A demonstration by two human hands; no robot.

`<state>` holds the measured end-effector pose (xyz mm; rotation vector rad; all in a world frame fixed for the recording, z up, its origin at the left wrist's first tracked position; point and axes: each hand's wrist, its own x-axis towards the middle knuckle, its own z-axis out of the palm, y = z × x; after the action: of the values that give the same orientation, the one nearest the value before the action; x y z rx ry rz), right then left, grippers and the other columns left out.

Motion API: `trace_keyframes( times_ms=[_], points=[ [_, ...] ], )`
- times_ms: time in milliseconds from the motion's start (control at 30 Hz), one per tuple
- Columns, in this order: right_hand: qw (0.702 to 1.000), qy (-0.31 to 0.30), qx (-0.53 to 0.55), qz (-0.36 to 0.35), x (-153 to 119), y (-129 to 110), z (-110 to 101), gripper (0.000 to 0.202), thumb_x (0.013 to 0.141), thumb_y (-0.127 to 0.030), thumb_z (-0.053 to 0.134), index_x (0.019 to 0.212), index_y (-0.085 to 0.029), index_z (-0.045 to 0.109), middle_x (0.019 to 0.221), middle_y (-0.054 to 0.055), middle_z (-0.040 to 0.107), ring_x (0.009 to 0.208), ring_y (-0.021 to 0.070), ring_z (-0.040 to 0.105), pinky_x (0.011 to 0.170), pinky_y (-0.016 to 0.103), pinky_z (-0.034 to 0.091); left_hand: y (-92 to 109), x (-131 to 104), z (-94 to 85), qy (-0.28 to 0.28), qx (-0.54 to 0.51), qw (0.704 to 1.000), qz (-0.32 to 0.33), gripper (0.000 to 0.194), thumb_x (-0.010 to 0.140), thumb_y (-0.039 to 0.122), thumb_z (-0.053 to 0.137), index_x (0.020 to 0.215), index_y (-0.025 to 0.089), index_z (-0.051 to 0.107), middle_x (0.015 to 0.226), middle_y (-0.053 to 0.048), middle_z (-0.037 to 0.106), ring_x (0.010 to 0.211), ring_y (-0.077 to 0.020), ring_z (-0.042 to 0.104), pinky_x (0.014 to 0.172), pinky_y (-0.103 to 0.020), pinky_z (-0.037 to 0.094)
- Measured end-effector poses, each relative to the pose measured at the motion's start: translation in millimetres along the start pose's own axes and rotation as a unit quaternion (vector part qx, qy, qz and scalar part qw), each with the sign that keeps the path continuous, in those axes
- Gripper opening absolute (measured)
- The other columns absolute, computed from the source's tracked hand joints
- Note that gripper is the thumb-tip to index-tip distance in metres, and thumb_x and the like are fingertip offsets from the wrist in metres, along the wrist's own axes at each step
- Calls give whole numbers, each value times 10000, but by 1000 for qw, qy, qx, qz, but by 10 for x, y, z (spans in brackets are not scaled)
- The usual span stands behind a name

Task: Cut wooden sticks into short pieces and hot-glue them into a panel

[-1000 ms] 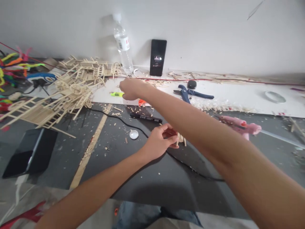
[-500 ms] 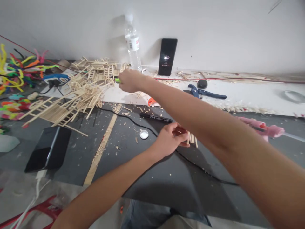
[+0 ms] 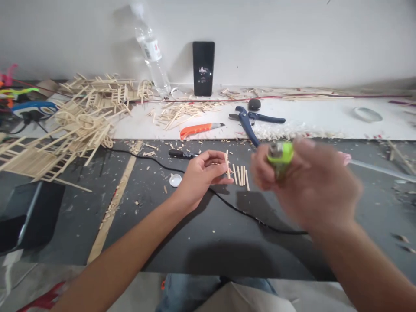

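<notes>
Between the thumb and fingers of my left hand (image 3: 206, 173) is a short thin wooden stick (image 3: 228, 164), held nearly upright. Just right of it, several short sticks (image 3: 241, 175) lie side by side on the dark tabletop. My right hand (image 3: 312, 182), smeared by motion, is raised closer to the camera and wrapped round a yellow-green lighter (image 3: 280, 157) with its metal top upward. A black marker (image 3: 182, 154) lies behind my left hand. Left of that hand sits a small round white lid (image 3: 175, 180).
Wooden stick models (image 3: 87, 117) crowd the left. An orange utility knife (image 3: 201, 129), blue-handled cutters (image 3: 250, 121) and loose sticks (image 3: 178, 112) lie on the white board. A bottle (image 3: 152, 52) and a phone (image 3: 203, 69) lean on the wall. A black cable (image 3: 253, 216) crosses the tabletop.
My right hand has come back from the stick models at the far left to the right front, bringing the lighter. My left hand still holds its stick; the view has shifted right.
</notes>
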<state>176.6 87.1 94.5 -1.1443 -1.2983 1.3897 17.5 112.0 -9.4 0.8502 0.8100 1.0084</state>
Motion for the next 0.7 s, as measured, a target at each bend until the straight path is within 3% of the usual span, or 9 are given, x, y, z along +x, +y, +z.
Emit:
trace_keyframes(
  times_ms=[133,233,400,700],
  points=[
    [996,-30,44,69,-231,731,-252,421,934,-482,441,610,-213,426,596,-13,335,529,127,273,496,319,226,88,-50,32,18,10,1000,14,211,825,205,774,997,163,658,948,-13,565,818,-104,572,733,-303,669],
    [985,-62,70,147,-271,1025,-231,452,947,-527,468,639,-198,433,613,-32,317,524,100,223,477,301,161,130,-82,59,23,15,999,21,216,816,202,782,990,169,660,935,-12,573,821,-108,572,716,-284,668],
    [975,-69,99,187,-260,1085,-108,483,930,-585,479,646,-201,413,610,-47,291,527,94,200,449,279,145,126,-127,92,17,39,999,22,204,819,222,776,982,185,659,917,-18,592,855,-132,602,682,-258,657],
    [970,-54,129,197,-200,1054,-133,484,894,-581,521,616,-198,418,595,-47,305,505,84,208,451,281,154,144,-127,97,16,79,996,45,153,826,191,747,963,194,680,890,-19,628,851,-153,653,636,-245,651]
  ],
)
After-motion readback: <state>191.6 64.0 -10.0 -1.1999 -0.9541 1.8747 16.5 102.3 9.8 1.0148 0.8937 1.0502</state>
